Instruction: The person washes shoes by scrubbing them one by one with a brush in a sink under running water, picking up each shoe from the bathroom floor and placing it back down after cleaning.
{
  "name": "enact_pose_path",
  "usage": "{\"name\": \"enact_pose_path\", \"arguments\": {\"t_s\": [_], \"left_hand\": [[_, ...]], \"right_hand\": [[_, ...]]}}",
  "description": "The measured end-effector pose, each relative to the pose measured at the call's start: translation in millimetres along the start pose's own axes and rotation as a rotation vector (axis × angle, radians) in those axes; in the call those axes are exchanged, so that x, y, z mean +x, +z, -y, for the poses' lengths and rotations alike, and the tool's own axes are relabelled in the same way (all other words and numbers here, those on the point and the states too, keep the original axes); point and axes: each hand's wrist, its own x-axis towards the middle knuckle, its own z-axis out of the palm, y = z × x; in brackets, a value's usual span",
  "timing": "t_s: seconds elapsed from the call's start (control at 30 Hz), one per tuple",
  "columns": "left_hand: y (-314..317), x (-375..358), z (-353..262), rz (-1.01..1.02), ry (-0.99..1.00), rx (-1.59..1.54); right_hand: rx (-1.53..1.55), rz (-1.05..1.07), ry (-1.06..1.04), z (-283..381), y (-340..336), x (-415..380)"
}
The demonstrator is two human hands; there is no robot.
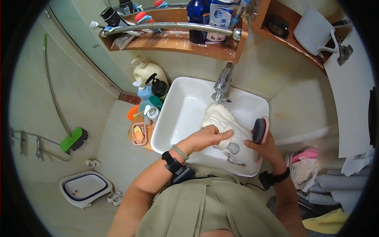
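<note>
A white shoe lies in the white sink, its far end under the metal faucet, from which a little water runs. My left hand is closed on the shoe's upper edge, with the thumb stretched across it. My right hand holds a brush with a pink back and dark bristles, upright beside the shoe. The fingertips of this hand are close to the shoe's right side; whether they touch it I cannot tell.
Pump bottles and a pink soap dish stand left of the sink. Above it runs a wooden shelf with bottles and tubes. A green brush, a folding basin and a white mug are farther out.
</note>
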Motion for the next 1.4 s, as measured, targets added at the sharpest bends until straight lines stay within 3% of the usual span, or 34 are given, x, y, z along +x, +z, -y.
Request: {"name": "enact_pose_path", "arguments": {"t_s": [0.03, 0.1, 0.17, 0.27, 0.37, 0.43, 0.5, 0.57, 0.67, 0.77, 0.9, 0.97, 1.1, 1.2, 1.27, 1.4], "left_hand": [[1, -2, 2, 0.004, 0.008, -0.010], [6, -6, 10, 0.146, 0.386, -0.182], [-8, -8, 19, 0.200, 0.367, -0.121], [-27, -16, 24, 0.146, 0.355, -0.306], [-52, -15, 25, -0.149, 0.181, -0.439], [-62, 6, 37, -0.166, 0.205, -0.653], [-57, 33, 42, -0.492, 0.212, -0.797], [-52, 56, 46, -0.466, 0.228, -0.889], [-43, 80, 41, -0.176, 0.189, -1.213], [-36, 94, 41, -0.170, 0.166, -1.347], [-30, 104, 37, -0.270, 0.230, -1.342], [-26, 96, 31, -0.455, 0.203, -1.099], [-27, 86, 33, -0.525, 0.153, -0.931], [-35, 89, 49, -0.515, 0.244, -0.776], [-36, 79, 44, -0.657, 0.179, -0.717], [-39, 72, 37, -0.709, 0.182, -0.566]], "right_hand": [[-0.013, 0.002, 0.003, 1, -1, -2], [0.036, -0.082, -0.034, 4, -1, -7], [-0.002, -0.082, -0.007, 7, -1, -9], [-0.031, -0.090, 0.016, 4, -4, -6], [0.021, -0.103, 0.033, 0, -5, -3], [0.066, -0.109, 0.048, 4, -5, -4], [0.085, -0.112, 0.084, 13, -4, -6], [0.095, -0.115, 0.085, 10, -4, -6], [0.131, -0.135, 0.086, 6, -8, -9], [0.187, -0.146, 0.099, 4, -13, -12], [0.295, -0.139, 0.141, -2, -15, -14], [0.345, -0.147, 0.174, 2, -14, -15], [0.415, -0.141, 0.220, 1, -15, -14], [0.395, -0.134, 0.250, 1, -20, -13], [0.406, -0.124, 0.252, -3, -23, -13], [0.452, -0.091, 0.277, -5, -26, -13]]}}
